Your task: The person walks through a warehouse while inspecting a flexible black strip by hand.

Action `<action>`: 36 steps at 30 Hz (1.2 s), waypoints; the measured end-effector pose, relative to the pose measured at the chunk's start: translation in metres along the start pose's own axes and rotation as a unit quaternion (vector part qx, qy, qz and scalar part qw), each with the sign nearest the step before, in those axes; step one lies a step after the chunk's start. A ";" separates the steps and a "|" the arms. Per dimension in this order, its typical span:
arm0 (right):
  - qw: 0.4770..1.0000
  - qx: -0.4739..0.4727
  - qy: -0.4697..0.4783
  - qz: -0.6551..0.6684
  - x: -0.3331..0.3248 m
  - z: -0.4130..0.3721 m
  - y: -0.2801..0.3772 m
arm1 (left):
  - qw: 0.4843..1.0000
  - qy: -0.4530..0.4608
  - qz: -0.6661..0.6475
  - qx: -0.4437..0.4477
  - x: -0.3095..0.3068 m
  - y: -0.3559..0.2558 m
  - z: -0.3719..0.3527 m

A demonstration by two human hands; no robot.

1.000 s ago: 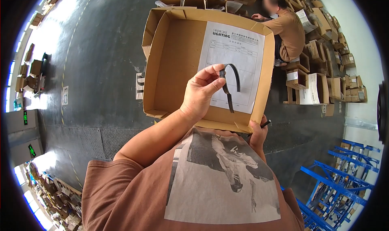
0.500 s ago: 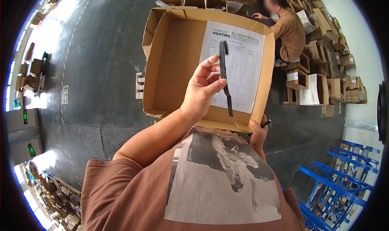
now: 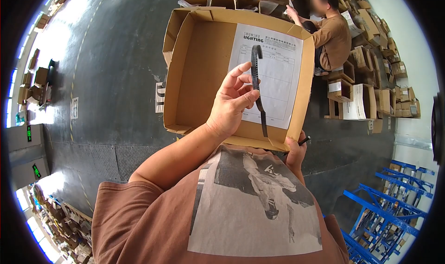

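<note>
My left hand (image 3: 232, 101) pinches a black component carrier tape (image 3: 256, 81) between thumb and fingers, above a shallow cardboard box (image 3: 199, 65). The tape hangs down in a thin strip with a row of small holes, and its upper end curls over. Beneath it in the box lies a white printed form (image 3: 278, 83) headed "SHUNSHU LIGHTING". At the near right corner of the box, my right hand (image 3: 294, 154) grips the cardboard edge. A black pen (image 3: 304, 141) sticks out from that same hand; some of its fingers are hidden.
Beyond the box, a person in a brown shirt (image 3: 337, 37) crouches among open cartons (image 3: 340, 89). More cartons (image 3: 222, 1) stand behind the box. Blue metal racks (image 3: 384, 208) are at the lower right. Dark floor (image 3: 120, 69) stretches to the left.
The tape has shifted slightly, its lower end hanging a little lower. My hands and the box stay nearly still. The crouching person has raised a hand, now with a light-coloured item in it.
</note>
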State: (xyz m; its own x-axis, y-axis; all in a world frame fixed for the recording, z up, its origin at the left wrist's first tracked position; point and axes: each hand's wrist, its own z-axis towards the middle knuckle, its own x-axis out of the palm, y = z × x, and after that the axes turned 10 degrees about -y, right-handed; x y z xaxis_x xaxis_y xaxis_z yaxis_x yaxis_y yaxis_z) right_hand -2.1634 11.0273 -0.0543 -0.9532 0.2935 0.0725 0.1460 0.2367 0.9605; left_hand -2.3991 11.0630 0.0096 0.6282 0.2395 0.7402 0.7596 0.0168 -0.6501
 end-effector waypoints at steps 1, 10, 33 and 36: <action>1.000 0.000 -0.001 -0.002 0.000 0.000 0.000 | 1.000 0.000 0.000 0.000 0.001 0.000 0.000; 1.000 0.009 0.004 0.019 -0.001 0.001 -0.005 | 0.999 -0.034 0.009 -0.021 0.003 -0.002 -0.001; 1.000 0.012 -0.001 0.025 -0.001 0.002 -0.007 | 0.998 -0.042 0.007 -0.041 0.001 0.000 0.001; 1.000 0.012 -0.003 0.018 -0.001 0.001 -0.006 | 0.999 -0.024 -0.002 -0.043 -0.003 0.001 0.001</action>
State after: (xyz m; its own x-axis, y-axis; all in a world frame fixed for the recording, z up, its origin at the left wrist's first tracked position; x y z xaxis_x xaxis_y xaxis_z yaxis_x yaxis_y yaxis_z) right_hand -2.1634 11.0270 -0.0603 -0.9455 0.3083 0.1050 0.1866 0.2484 0.9505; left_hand -2.4006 11.0634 0.0070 0.6181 0.2867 0.7320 0.7749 -0.0657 -0.6286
